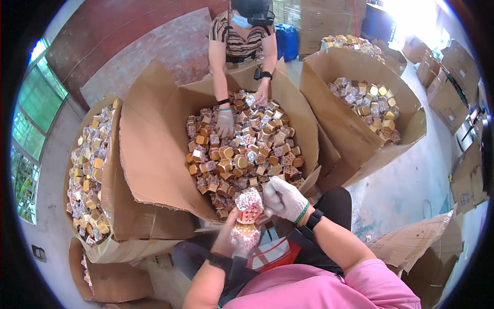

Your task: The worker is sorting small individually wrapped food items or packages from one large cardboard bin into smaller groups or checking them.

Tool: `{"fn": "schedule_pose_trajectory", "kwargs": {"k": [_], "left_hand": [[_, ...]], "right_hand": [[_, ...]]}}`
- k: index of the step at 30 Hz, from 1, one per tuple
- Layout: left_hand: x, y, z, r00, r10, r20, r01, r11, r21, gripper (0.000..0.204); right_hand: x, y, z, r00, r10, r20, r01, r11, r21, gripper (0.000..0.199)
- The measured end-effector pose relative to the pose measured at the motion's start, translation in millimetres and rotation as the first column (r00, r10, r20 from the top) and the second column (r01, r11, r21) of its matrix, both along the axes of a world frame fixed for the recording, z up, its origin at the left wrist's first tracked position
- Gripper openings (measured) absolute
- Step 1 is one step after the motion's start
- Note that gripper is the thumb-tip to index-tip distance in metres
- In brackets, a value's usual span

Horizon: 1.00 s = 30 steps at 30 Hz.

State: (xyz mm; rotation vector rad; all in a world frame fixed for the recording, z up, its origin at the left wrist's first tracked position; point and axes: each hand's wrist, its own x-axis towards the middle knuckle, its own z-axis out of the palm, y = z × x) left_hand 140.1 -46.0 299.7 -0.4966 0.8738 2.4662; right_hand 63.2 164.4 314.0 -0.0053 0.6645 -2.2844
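Just in front of me, over the near edge of a big cardboard box [154, 139], my left hand [225, 238] is closed around small decorated ornaments. The upper ornament [249, 202] has a white top with pink speckles and a reddish dotted body. Below it sits a gold-brown ornament [244, 230] with white dots; whether the two are joined I cannot tell. My right hand [289, 201], in a white glove, is beside the upper ornament with curled fingers; what they hold is hidden. Inside the box lies a heap of similar small ornaments [236, 154], gold, brown and speckled.
Across the box, a masked co-worker [242, 36] reaches into the heap with both hands, one gloved [225, 122]. Filled cardboard boxes stand left [110, 206] and right [355, 129]. A red-and-white bag [275, 253] lies near my legs. Loose cardboard [411, 239] stands at my right.
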Motion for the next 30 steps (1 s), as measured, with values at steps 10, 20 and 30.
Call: {"fn": "schedule_pose_trajectory", "kwargs": {"k": [10, 20, 30], "left_hand": [[-67.6, 36.8, 24.9, 0.987, -0.053, 0.153, 0.056, 0.998, -0.012, 0.047], [-235.0, 241.4, 180.7, 0.931, -0.311, -0.190, 0.230, 0.906, -0.357, 0.051], [-243.4, 34.0, -7.9, 0.986, -0.092, 0.139, 0.153, 0.831, -0.534, 0.031]], "right_hand": [[6.6, 30.1, -75.5, 0.985, -0.080, 0.154, 0.073, 0.996, 0.049, 0.014], [4.3, 69.4, -75.5, 0.972, -0.159, 0.171, 0.152, 0.987, 0.058, 0.013], [-78.8, 105.9, -41.1, 0.927, -0.372, -0.047, 0.372, 0.898, 0.234, 0.013]]}}
